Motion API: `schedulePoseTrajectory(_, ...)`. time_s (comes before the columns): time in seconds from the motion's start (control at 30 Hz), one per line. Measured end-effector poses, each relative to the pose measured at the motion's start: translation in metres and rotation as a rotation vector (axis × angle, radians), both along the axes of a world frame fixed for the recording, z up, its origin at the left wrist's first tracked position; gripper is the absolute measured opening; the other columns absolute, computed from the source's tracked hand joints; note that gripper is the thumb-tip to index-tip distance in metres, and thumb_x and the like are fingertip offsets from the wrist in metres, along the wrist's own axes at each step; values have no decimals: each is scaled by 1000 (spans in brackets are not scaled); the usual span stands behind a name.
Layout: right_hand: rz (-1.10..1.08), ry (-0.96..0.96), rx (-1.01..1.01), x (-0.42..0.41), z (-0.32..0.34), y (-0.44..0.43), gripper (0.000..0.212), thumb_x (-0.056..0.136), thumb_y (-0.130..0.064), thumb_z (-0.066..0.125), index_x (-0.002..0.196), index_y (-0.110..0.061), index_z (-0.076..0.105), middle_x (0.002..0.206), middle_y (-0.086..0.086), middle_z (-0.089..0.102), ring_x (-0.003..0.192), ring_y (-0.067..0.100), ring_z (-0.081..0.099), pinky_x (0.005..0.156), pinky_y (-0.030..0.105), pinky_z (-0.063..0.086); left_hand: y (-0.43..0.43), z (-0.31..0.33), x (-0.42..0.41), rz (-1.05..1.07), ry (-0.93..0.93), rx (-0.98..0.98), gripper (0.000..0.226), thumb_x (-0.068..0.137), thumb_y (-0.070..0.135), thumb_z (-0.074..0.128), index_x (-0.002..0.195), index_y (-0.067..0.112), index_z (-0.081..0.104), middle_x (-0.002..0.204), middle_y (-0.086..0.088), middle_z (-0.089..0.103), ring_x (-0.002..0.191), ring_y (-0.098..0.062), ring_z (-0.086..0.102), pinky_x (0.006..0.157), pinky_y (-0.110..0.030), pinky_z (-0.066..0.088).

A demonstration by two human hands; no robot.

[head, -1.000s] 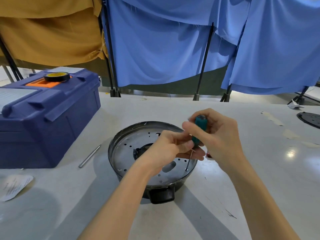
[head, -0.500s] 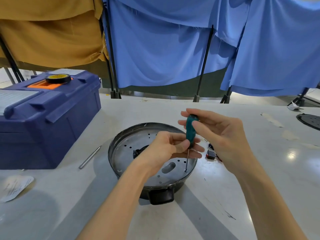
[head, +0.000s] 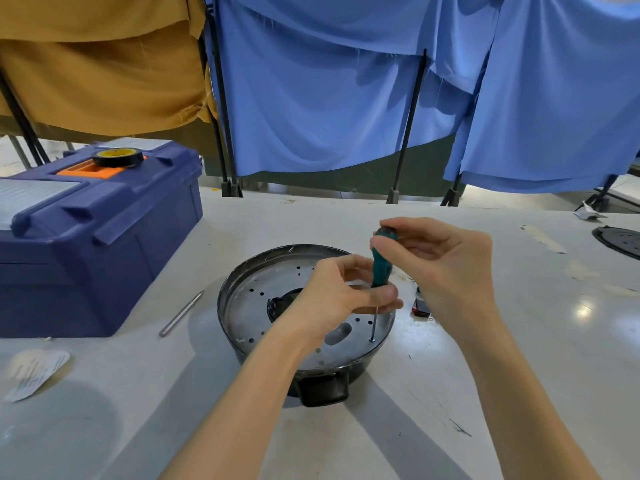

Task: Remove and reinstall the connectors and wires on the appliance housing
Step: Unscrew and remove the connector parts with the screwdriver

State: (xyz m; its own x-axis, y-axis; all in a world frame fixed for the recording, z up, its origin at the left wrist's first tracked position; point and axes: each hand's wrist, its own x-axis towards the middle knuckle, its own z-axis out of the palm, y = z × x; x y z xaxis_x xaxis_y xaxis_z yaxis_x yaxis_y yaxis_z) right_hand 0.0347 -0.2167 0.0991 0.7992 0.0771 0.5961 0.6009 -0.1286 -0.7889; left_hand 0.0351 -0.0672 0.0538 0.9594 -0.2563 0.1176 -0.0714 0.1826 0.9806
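Appliance housing on the table, with the screwdriver upright and its tip at a hole near the right rim. The right hand curls its fingertips round the handle top, and the left hand pinches the handle's base. Risk: a tilted shaft may slip out, scoring the plate or flicking a loose screw away.

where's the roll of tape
In the head view, the tape roll lies far left on the blue toolbox lid, by its orange inset, away from the housing.
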Motion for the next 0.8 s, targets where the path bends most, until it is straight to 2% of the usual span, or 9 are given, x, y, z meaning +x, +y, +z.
schedulePoseTrajectory(0.13,-186,0,-77,4,1,5,31,69,-27,86,83,-9,64,73,-7,69,70,7,68,64,16,54,-3,0,2,-37,2,61,14,91,5,62,103,3,68,98,-13,74,90,-31,72,86,-35,57)
schedulePoseTrajectory(0.23,102,79,-51,4,2,-3,21,82,-13,74,103,-17,70,93,-7,75,87,8,72,72,17,56,5,0,4,-90,6,68,20,98,5,49,110,3,65,103,-13,73,97,-31,71,90,-35,55)
schedulePoseTrajectory(0.3,135,70,-56,3,0,-4,29,83,-8,72,106,-26,70,96,-13,75,90,5,72,73,12,54,6,-1,3,-99,-5,32,20,95,7,56,115,6,61,102,-13,74,96,-32,71,90,-36,55)
schedulePoseTrajectory(0.4,-65,-22,-81,3,-4,6,26,73,-17,83,92,-29,68,81,-16,72,79,2,69,69,12,53,-1,-2,1,13,-19,20,30,82,10,73,110,10,62,99,-13,74,85,-32,73,78,-30,58)
schedulePoseTrajectory(0.5,-239,-39,-120,3,-7,14,35,69,-30,86,85,-28,54,74,-15,62,71,3,62,64,15,53,-4,0,1,0,-29,29,15,87,6,66,100,13,70,97,-8,75,86,-27,73,73,-23,57)
schedulePoseTrajectory(0.6,-108,-19,-193,2,-3,7,29,74,-43,76,99,-34,64,84,-15,69,80,-1,65,70,12,54,0,1,1,-120,-15,60,21,96,3,51,106,9,69,103,-8,74,97,-26,71,84,-26,56)
schedulePoseTrajectory(0.67,76,29,-160,1,-2,2,30,83,-35,70,112,-29,68,96,-15,73,91,3,70,79,17,56,3,0,0,-163,-17,61,24,97,1,48,107,8,68,105,-9,74,100,-27,70,91,-27,54)
schedulePoseTrajectory(0.73,58,24,-125,0,-4,2,26,81,-29,73,106,-23,72,91,-12,75,86,8,72,78,21,58,2,1,-1,-151,-19,40,19,93,2,56,108,9,67,102,-8,74,98,-27,71,90,-28,54)
schedulePoseTrajectory(0.8,-112,-12,-99,-3,-5,6,21,74,-31,79,91,-20,74,77,-7,74,74,10,72,73,25,59,-1,0,-1,-82,-48,58,24,84,5,69,107,12,65,94,-3,75,92,-24,72,82,-26,56)
